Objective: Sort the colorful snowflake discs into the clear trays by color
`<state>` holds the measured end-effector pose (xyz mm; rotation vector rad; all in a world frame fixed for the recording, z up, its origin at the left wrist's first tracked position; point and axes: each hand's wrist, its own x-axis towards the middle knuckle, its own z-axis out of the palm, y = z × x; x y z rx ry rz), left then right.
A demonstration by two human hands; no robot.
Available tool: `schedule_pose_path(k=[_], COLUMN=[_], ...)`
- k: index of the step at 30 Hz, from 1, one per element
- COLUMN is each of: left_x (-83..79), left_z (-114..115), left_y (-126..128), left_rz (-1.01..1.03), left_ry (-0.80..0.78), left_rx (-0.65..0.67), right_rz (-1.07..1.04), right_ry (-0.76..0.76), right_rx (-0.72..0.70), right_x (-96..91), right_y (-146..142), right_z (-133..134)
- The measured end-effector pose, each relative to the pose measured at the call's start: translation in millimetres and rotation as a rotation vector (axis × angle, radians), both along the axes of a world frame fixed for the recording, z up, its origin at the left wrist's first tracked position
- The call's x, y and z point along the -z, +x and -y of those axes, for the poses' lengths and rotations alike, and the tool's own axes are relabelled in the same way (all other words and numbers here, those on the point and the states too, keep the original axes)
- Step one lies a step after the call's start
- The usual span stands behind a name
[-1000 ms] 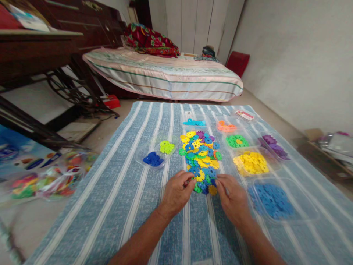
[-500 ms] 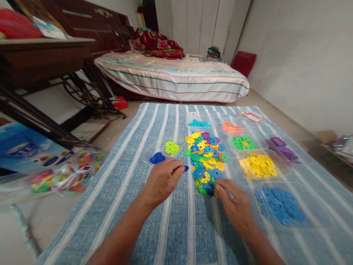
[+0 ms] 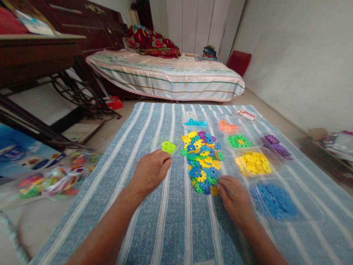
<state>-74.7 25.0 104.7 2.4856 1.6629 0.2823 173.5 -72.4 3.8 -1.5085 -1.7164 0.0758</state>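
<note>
My left hand (image 3: 151,170), fingers pinched, is beside the tray of lime-green snowflake discs (image 3: 168,147). A sliver of a dark blue snowflake disc (image 3: 164,161) shows at its fingertips. The dark blue discs on that side are hidden behind the hand. At the near right edge of the mixed pile of snowflake discs (image 3: 204,154), my right hand (image 3: 235,195) has its thumb and fingers together. A yellow disc (image 3: 214,190) lies right by those fingertips; whether they hold anything is hidden.
Clear plastic trays on the striped cloth (image 3: 149,228) hold sorted discs: blue (image 3: 275,202), yellow (image 3: 253,163), green (image 3: 238,141), purple (image 3: 277,147), orange (image 3: 228,126) and light blue (image 3: 195,122). A bed (image 3: 171,77) stands beyond; bags of colourful pieces (image 3: 66,180) lie left.
My left hand has moved left, away from the pile, carrying the dark blue disc toward the left trays. My right hand stays by the pile's near edge. The whole view has shifted slightly.
</note>
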Motion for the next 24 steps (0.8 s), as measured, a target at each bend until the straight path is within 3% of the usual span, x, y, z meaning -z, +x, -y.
schedule_pose_path(k=[4, 9, 13, 19, 24], left_x=[20.1, 44.5, 55.1, 67.7, 70.4], left_z=[15, 20, 18, 12, 12], left_y=[35, 61, 63, 61, 61], left_rz=[0.067, -0.010, 0.039, 0.290, 0.409], left_ry=[-0.107, -0.184, -0.193, -0.265, -0.259], left_rx=[0.166, 0.061, 0.047, -0.013, -0.032], right_rz=[0.074, 0.090, 0.070, 0.091, 0.040], right_ry=[-0.015, -0.033, -0.048, -0.100, -0.067], right_rx=[-0.034, -0.028, -0.016, -0.016, -0.003], right_x=[5.4, 7.8, 9.7, 12.8, 5.4], right_y=[-6, -6, -2, -2, -4], right_z=[-1, -1, 1, 2, -2])
